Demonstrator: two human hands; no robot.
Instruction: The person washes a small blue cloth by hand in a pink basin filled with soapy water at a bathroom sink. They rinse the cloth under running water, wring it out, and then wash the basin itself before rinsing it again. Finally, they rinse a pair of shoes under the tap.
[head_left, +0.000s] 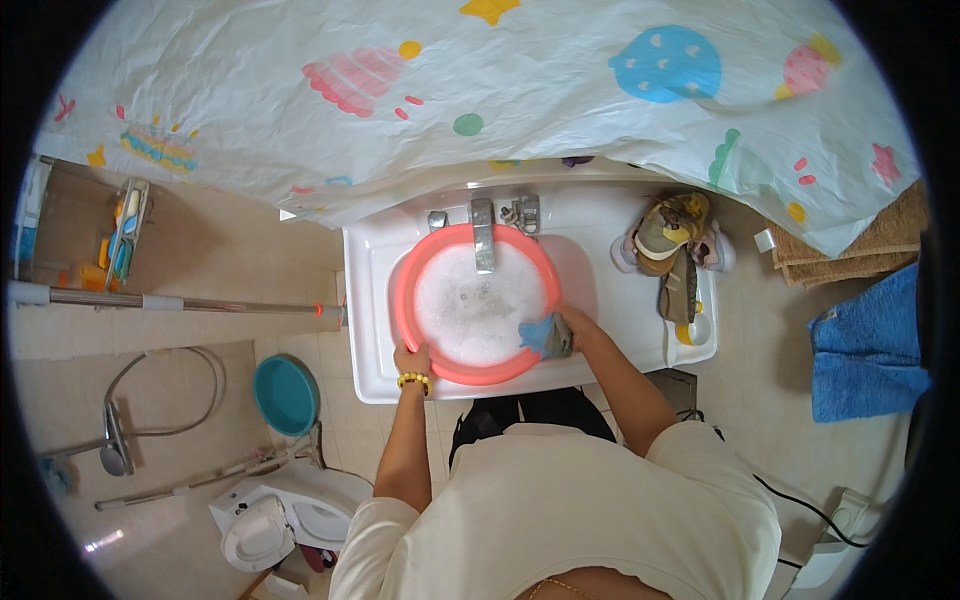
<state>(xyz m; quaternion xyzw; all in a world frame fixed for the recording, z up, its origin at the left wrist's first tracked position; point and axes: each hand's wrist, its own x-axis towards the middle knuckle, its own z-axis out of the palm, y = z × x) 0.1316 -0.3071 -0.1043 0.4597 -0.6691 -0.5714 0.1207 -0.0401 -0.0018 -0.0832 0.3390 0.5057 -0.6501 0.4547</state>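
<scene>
A coral-pink plastic basin (403, 300) sits in the white washbasin (622, 330), beneath the metal faucet (484, 236). White suds (480, 300) fill it, with a greyish patch near the middle. At its lower left rim is my left hand (412, 362), fingers over the edge, a yellow bead bracelet on the wrist. By the lower right rim my right hand (576, 326) holds a blue and grey cloth item (547, 337), which hangs partly over the suds. Its exact kind cannot be made out, and the fingers of that hand are partly hidden.
Several shoes (671, 232) are piled on the counter's right, near a yellow and white cup (694, 330). Brown (847, 240) and blue towels (862, 352) hang at right. A teal basin (286, 395), toilet (322, 517) and shower head (115, 457) are at left. A printed plastic sheet (465, 97) hangs ahead.
</scene>
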